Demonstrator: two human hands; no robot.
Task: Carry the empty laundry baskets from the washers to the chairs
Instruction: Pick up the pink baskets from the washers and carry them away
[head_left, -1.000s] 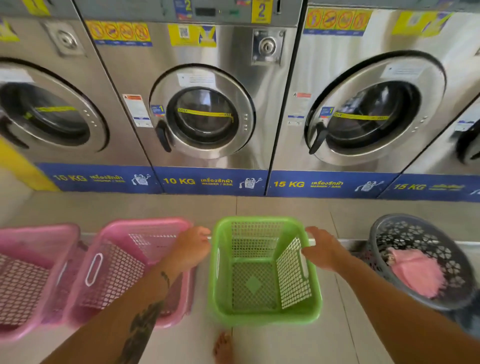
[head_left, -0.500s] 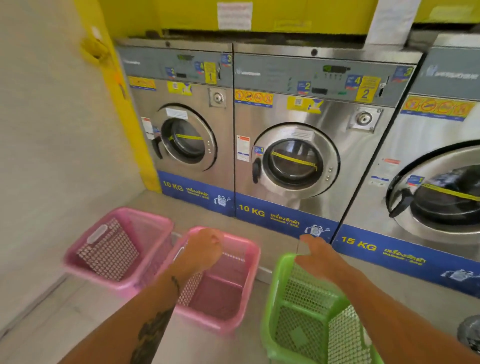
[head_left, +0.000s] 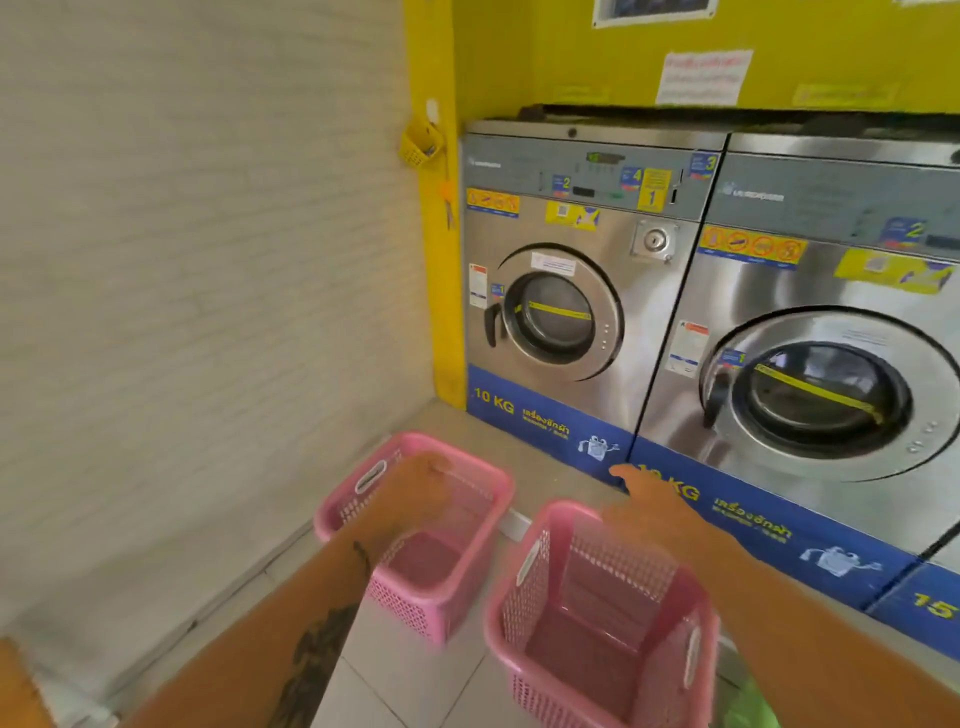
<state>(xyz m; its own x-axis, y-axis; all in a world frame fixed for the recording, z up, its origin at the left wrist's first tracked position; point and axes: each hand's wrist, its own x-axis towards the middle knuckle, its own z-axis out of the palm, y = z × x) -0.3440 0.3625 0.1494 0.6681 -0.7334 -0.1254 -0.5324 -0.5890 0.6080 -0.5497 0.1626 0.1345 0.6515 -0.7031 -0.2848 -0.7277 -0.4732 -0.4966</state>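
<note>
Left hand (head_left: 415, 486) reaches over far pink plastic mesh basket (head_left: 441, 597) near wall, fingers curled, blurred; grip cannot tell. Right hand (head_left: 649, 499) stretched above rim of near pink plastic mesh basket (head_left: 587, 639), fingers extended, apart. Both baskets empty, on tiled floor (head_left: 405, 691) before steel washers (head_left: 571, 312).

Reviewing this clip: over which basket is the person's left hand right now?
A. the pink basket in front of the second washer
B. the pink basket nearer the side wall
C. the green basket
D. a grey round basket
B: the left hand is over the rim of the pink basket nearer the wall, while the right hand reaches over the other pink basket.
</note>
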